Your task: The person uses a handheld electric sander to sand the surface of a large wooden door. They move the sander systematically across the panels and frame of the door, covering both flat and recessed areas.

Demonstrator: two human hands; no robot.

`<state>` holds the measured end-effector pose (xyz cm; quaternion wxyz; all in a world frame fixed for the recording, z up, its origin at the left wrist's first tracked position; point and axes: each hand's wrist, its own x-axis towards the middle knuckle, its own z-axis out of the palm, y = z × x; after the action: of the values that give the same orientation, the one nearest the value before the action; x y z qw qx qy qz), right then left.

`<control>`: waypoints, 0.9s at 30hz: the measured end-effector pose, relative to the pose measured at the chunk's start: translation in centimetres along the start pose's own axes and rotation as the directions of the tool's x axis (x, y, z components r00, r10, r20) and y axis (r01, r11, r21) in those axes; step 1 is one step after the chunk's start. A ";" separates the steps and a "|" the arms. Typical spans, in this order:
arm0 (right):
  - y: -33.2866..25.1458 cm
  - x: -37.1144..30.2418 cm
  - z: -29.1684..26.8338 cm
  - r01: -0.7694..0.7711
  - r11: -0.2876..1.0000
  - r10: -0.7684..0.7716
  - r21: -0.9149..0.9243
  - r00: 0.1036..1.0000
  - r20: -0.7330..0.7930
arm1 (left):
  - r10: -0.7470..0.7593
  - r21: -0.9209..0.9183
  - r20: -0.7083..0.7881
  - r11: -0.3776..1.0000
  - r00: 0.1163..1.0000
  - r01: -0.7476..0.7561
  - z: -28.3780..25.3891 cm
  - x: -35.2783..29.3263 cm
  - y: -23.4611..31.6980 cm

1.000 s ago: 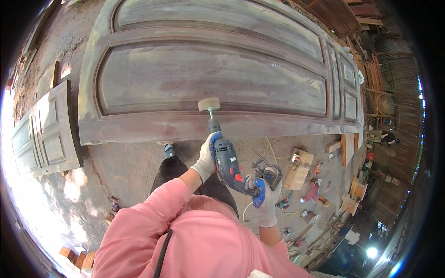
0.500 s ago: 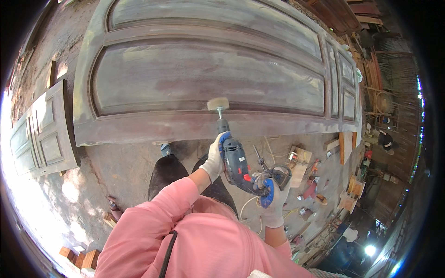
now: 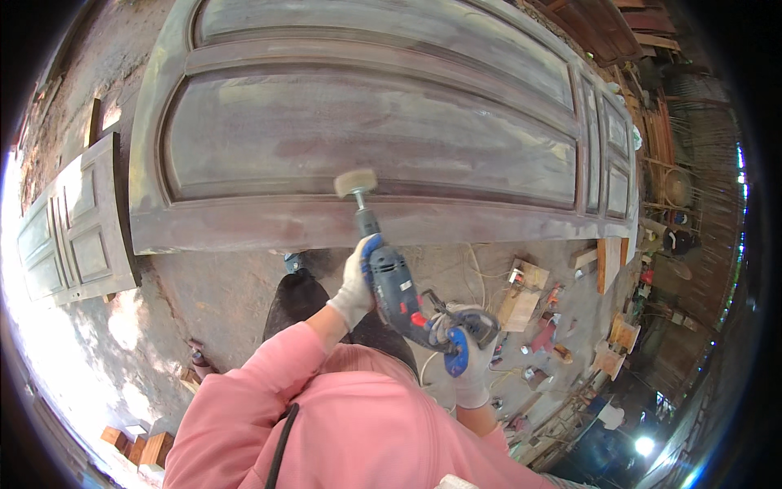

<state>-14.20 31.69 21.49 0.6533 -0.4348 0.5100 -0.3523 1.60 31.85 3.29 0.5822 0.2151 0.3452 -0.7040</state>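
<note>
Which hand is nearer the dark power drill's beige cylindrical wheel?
Left. The white-gloved left hand grips the front of the drill, behind the wheel; the gloved right hand holds the drill's rear, farther away.

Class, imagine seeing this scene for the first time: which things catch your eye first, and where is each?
First, the pink hoodie fills the lower middle. Above it, the gloved left hand and right hand hold a dark power tool, its pale wheel over the large panelled door that spans the upper part.
</note>
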 end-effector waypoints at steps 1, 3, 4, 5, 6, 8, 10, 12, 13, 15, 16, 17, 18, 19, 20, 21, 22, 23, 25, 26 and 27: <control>0.1 -0.2 0.9 0.047 0.999 -0.047 0.009 0.998 0.051 | 0.037 0.034 -0.053 0.999 0.998 -0.035 0.4 -1.7 0.9; 2.1 -1.2 1.0 0.003 0.997 -0.012 0.081 0.993 0.116 | 0.131 0.086 -0.116 0.989 0.984 -0.122 -0.4 -4.0 2.6; 2.5 -1.2 1.6 -0.016 0.994 0.000 0.111 0.989 0.149 | 0.180 0.107 -0.124 0.980 0.976 -0.167 -1.0 -4.5 3.4; 1.9 -0.9 2.5 -0.018 0.995 0.000 0.103 0.984 0.175 | 0.148 0.058 -0.132 0.988 0.980 -0.142 -1.4 -4.9 4.3; 2.0 -0.8 2.9 -0.039 0.996 0.022 0.086 0.982 0.185 | 0.112 0.039 -0.107 0.993 0.988 -0.108 -1.7 -5.3 5.1; 2.1 -0.4 3.3 -0.090 0.994 0.076 0.055 0.974 0.212 | 0.163 0.048 -0.122 0.986 0.979 -0.158 -1.7 -5.6 5.7; 1.3 1.9 2.9 0.092 0.991 -0.053 -0.095 0.936 0.348 | 0.166 0.042 -0.091 0.986 0.982 -0.162 -1.4 -5.8 5.6; 1.7 3.7 2.3 0.127 0.990 -0.139 0.056 0.885 0.444 | 0.177 0.031 -0.089 0.984 0.980 -0.175 -0.6 -5.9 5.2; 1.4 4.1 1.5 0.095 0.995 -0.091 0.014 0.880 0.465 | 0.186 0.022 -0.103 0.982 0.977 -0.185 0.0 -5.9 4.9; 1.1 4.8 0.2 -0.051 0.999 0.040 0.011 0.870 0.491 | 0.220 0.007 -0.122 0.975 0.968 -0.221 0.4 -5.4 4.4; 0.9 5.3 -0.4 -0.125 0.992 0.104 0.008 0.858 0.504 | 0.237 0.007 -0.128 0.971 0.963 -0.238 0.2 -5.1 4.1; 0.7 5.9 -1.1 -0.161 0.987 0.146 -0.017 0.844 0.516 | 0.254 0.008 -0.135 0.967 0.958 -0.255 0.1 -4.8 3.9; 0.6 6.5 -1.8 -0.196 0.980 0.188 -0.041 0.829 0.527 | 0.252 -0.008 -0.142 0.967 0.957 -0.255 -0.1 -4.6 3.8; 0.6 6.9 -2.2 -0.231 0.971 0.230 -0.066 0.812 0.537 | 0.248 -0.025 -0.150 0.967 0.957 -0.255 -0.3 -4.3 3.7; 0.3 7.3 -2.2 -0.246 0.969 0.229 -0.036 0.824 0.518 | 0.245 -0.035 -0.146 0.967 0.958 -0.253 -0.3 -4.0 3.5; -0.2 7.6 -1.9 -0.260 0.966 0.228 -0.005 0.837 0.498 | 0.240 -0.044 -0.145 0.968 0.960 -0.249 -0.5 -3.7 3.4; -0.5 7.8 -1.8 -0.273 0.962 0.228 0.027 0.849 0.476 | 0.234 -0.046 -0.141 0.969 0.962 -0.243 -0.6 -3.4 3.1; -0.6 8.1 -2.4 -0.197 0.979 0.199 -0.054 0.854 0.480 | 0.233 -0.055 -0.134 0.969 0.963 -0.242 -0.5 -3.2 2.9; -2.1 7.7 -3.3 -0.276 0.959 0.278 -0.061 0.889 0.362 | 0.166 -0.032 -0.138 0.985 0.976 -0.171 0.3 -2.3 1.9; -2.7 7.2 -3.9 -0.311 0.949 0.313 -0.057 0.902 0.297 | 0.128 -0.015 -0.139 0.991 0.982 -0.131 0.9 -1.7 1.2; -2.0 6.8 -4.7 -0.268 0.962 0.243 0.051 0.926 0.288 | 0.151 0.003 -0.077 0.988 0.985 -0.152 2.1 -1.4 0.4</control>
<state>-17.19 23.78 20.44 0.7776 -0.3804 0.4488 -0.2218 2.49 31.22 5.63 0.6205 0.2670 0.3508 -0.6485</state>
